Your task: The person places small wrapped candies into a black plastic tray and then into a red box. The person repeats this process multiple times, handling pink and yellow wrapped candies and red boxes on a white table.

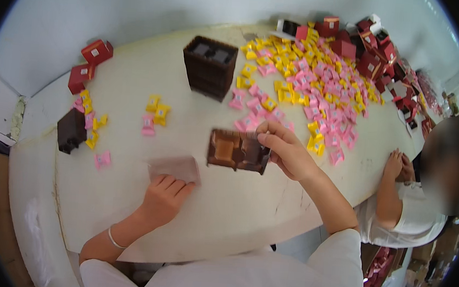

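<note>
My right hand (289, 152) grips the right end of a dark brown plastic tray (237, 151) with two compartments, above the table. Beneath the fingers of my left hand (167, 199) is a thin, translucent pinkish sheet or packet (177, 168); whether they grip it or only rest on it, I cannot tell. A stack of similar brown trays (209, 71) stands farther back. Left of it lie yellow wrapped sweets (161, 114) and a pink one (148, 125). A large heap of pink and yellow wrapped sweets (323, 86) spreads to the right of the stack.
Red boxes (375, 62) are piled at the back right, with more red boxes (82, 76) at the far left. Near these, a dark tray (72, 131) lies beside several sweets. A co-worker (406, 206) sits at the table's right edge, hands together. A wall borders the table's back.
</note>
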Motion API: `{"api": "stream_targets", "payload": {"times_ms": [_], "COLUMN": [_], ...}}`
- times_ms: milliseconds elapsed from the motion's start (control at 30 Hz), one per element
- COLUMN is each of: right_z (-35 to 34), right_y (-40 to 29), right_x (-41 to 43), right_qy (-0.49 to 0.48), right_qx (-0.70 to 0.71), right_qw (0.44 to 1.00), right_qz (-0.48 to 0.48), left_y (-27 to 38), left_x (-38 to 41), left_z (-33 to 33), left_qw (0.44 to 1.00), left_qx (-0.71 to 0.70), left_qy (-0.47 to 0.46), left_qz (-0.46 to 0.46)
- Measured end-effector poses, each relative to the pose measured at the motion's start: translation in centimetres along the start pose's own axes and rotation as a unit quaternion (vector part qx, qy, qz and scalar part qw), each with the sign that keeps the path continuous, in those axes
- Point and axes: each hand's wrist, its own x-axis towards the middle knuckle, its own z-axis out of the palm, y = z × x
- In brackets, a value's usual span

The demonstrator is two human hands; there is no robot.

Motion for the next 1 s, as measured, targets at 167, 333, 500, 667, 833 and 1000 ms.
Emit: {"api": "stream_targets", "payload": {"times_ms": [167,333,500,667,833,1000], "right_z": [-1.8,-0.7,-1.0,-1.0,1.6,2.7], "right_y": [6.6,5.9,7.1,5.8,0.7,0.4], "right_x": [-2.9,-6.1,-8.5,-9.4,-10.9,-8.7], "right_qy": [0.072,0.088,-0.102,-0.037,-0.033,-0.040], "right_qx": [-0.133,-0.533,-0.593,-0.527,-0.549,-0.722], "right_qw": [0.988,0.801,0.761,0.810,0.760,0.624], "right_qz": [0.037,-0.256,-0.242,-0.253,-0.346,-0.297], "left_y": [2.9,-0.4,-6.1,-4.7,-0.1,1.2], "left_x": [0.4,-2.6,-1.4,-0.7,1.1,3.7], "left_z": [-0.3,-1.9,-2.0,1.0,3.7,4.0], "left_qw": [0.994,0.993,0.918,0.855,0.908,0.950], "left_qx": [-0.005,-0.033,-0.342,-0.449,-0.370,-0.280], "left_qy": [0.088,0.113,-0.030,-0.128,-0.066,-0.062], "left_qz": [0.061,0.006,-0.199,-0.226,-0.185,-0.125]}}
